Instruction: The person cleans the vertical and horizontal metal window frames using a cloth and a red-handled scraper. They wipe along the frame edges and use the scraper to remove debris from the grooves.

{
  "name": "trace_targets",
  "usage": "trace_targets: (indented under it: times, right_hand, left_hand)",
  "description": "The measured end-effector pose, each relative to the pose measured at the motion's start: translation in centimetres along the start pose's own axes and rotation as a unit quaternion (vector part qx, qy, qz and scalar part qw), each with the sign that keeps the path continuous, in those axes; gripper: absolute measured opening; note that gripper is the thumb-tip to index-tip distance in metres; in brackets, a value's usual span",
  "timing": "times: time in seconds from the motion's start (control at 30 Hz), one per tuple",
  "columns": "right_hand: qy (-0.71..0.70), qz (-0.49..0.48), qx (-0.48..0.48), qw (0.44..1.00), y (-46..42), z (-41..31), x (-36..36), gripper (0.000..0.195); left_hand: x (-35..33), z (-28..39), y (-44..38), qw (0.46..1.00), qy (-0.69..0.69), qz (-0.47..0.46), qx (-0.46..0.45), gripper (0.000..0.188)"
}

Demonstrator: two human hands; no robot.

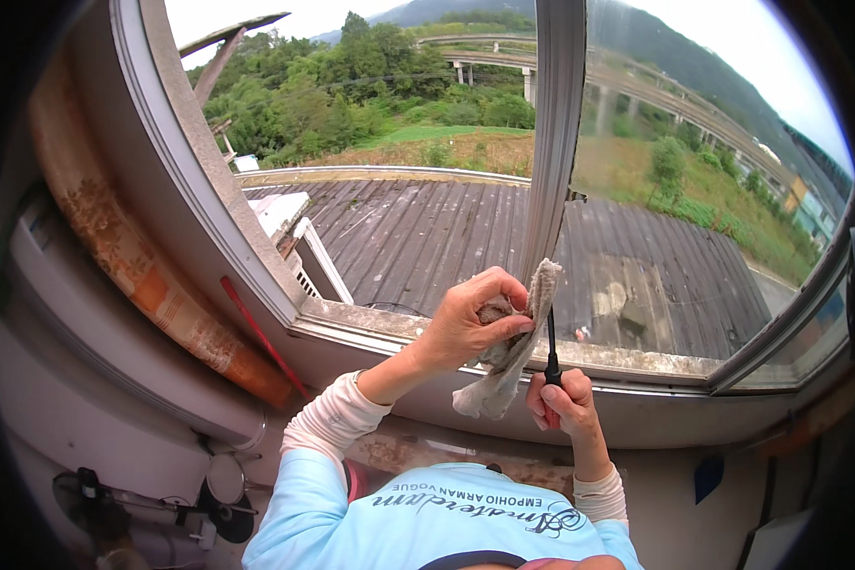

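In front of the window, my left hand (pixel 463 317) pinches a worn, greyish cloth (pixel 502 370) between thumb and fingers. The cloth hangs down in folds, and its upper end stands up beside the window's middle frame post (pixel 557 142). My right hand (pixel 568 402) grips the red and black handle of a screwdriver-like tool (pixel 552 349). Its dark shaft points upward, right along the cloth. The tool's tip is hidden behind the cloth. Below both hands runs the sliding window's sill track (pixel 627 377), with dirt along its outer ledge.
A patterned roll (pixel 149 285) leans by the wall at left, near a thin red stick (pixel 263 335). The left window pane is slid aside; the right side has glass (pixel 670 235). Outside lies a corrugated roof (pixel 413 228). A wheeled stand (pixel 221 491) is at lower left.
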State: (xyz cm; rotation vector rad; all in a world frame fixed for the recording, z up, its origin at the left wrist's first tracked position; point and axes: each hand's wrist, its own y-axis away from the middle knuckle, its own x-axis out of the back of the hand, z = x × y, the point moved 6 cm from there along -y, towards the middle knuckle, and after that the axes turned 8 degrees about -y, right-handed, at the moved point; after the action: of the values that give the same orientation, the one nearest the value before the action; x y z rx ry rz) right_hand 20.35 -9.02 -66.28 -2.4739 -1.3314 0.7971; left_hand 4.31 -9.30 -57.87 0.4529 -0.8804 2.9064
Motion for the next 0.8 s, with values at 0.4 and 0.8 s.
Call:
trace_targets:
  times: [0.4,0.8]
  right_hand:
    - [-0.037,-0.028,0.017,0.999,1.0,0.2,0.9,0.037]
    - [-0.014,-0.051,0.020,0.998,1.1,0.4,0.7,0.028]
  left_hand:
    - [0.8,-1.8,0.0,0.945,0.256,-0.157,0.131,0.028]
    - [4.2,1.4,-2.6,0.992,-0.061,-0.106,-0.028,0.012]
